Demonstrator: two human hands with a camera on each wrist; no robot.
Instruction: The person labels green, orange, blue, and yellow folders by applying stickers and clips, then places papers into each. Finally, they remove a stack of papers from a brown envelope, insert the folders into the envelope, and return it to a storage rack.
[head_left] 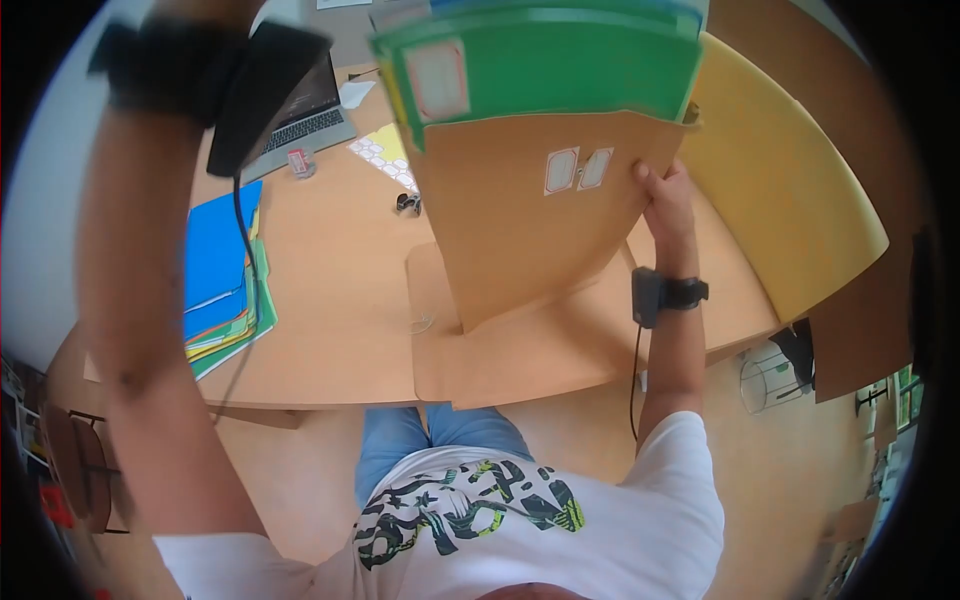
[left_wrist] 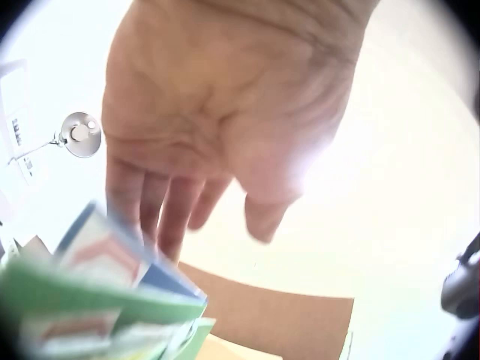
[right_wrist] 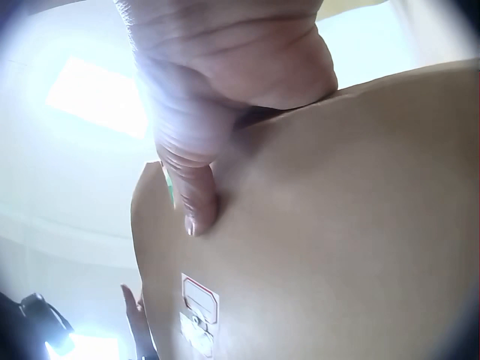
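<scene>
My right hand (head_left: pixel 672 205) grips a brown kraft paper envelope (head_left: pixel 530 230) by its right edge, thumb across the front. The envelope stands upright over the table, two white labels (head_left: pixel 562 172) on its face. Green folders (head_left: pixel 570 70) stick out of its mouth, with a blue edge behind them. In the right wrist view the thumb lies flat on the kraft paper. My left hand (left_wrist: pixel 217 112) shows in the left wrist view, palm facing the camera and fingers extended just above the folders' top edges. Some of its fingertips are hidden behind them. In the head view only the left forearm shows.
A stack of blue, green and yellow folders (head_left: pixel 220 255) lies at the table's left. Behind it stand an open laptop (head_left: pixel 300 125) and a small clear jar (head_left: pixel 300 163). A black clip (head_left: pixel 407 204) lies mid-table. A yellow chair back (head_left: pixel 800 190) rises at the right.
</scene>
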